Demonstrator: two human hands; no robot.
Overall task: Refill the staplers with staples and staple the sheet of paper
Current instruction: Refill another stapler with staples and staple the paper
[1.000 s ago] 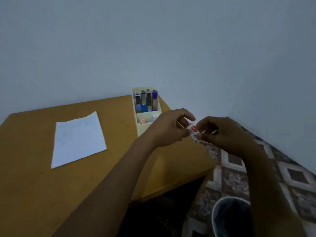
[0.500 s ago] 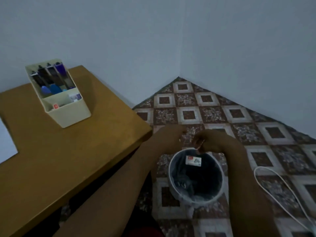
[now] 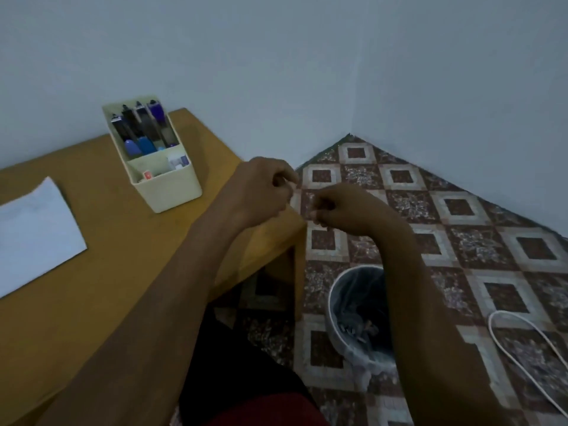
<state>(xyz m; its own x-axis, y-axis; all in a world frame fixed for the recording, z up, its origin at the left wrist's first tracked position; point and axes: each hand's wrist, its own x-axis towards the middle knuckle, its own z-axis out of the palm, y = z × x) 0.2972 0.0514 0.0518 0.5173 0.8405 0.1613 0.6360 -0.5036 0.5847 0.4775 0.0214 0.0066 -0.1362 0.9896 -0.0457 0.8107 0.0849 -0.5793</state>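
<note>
Head view: left hand (image 3: 264, 192) and right hand (image 3: 344, 210) hover close together off the table (image 3: 107, 256) corner, fingers curled, and I can't tell what, if anything, they pinch. Staplers (image 3: 138, 127) stand in the cream organizer (image 3: 172, 192); the paper sheet (image 3: 33, 235) lies far left on the table.

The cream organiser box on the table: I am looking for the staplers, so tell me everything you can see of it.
The organiser box is a cream, plastic-looking rectangular tub with an open top. It stands on the wooden table near its far corner, by the wall. A divider splits it in two. The taller back compartment holds four staplers on end, in black, grey, blue and purple. The lower front compartment holds a small red-marked box and a white-and-blue box. Only the table touches it.
</note>
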